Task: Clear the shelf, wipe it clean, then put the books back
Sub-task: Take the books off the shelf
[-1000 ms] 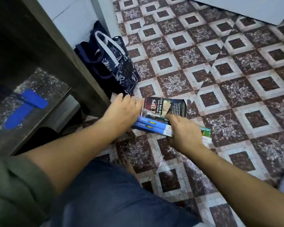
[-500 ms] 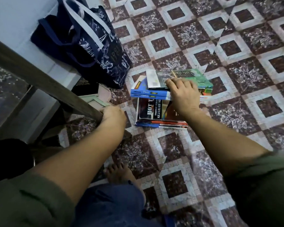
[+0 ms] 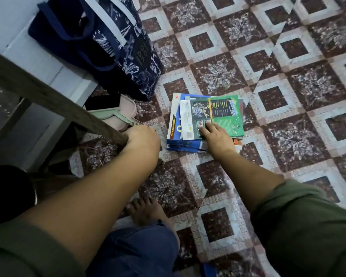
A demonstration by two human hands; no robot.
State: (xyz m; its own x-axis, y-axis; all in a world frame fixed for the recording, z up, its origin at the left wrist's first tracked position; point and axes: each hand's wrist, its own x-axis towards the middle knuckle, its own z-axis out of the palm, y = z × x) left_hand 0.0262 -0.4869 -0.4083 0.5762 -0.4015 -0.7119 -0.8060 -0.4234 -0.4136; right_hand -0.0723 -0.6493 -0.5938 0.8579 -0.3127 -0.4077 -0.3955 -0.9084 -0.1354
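The dark-covered book that lay apart half a second ago is now out of sight, and the stack of books [image 3: 190, 144] is one pile on the tiled floor [image 3: 300, 134] with a thin green book [image 3: 226, 116] on top. The right hand [image 3: 216, 136] has slid to the near edge of that cover and lies there flat, fingers straight, pressing rather than clasping. The left hand [image 3: 143, 137] stays at the end of the wooden shelf board [image 3: 48, 96], at eight o'clock from the pile. Its fingers are hidden, so its hold cannot be told.

The pile is skewed, with corners overhanging at different angles and slick-looking covers. If it is lifted one-handed from the top, the green book would likely slip off and the rest fan out.

At eleven o'clock from the pile a dark blue tote bag [image 3: 108, 47] slumps against the wall, its contents not visible. At nine o'clock a pink plastic pan [image 3: 129, 108] holds a pale green piece [image 3: 110, 116] and something black.
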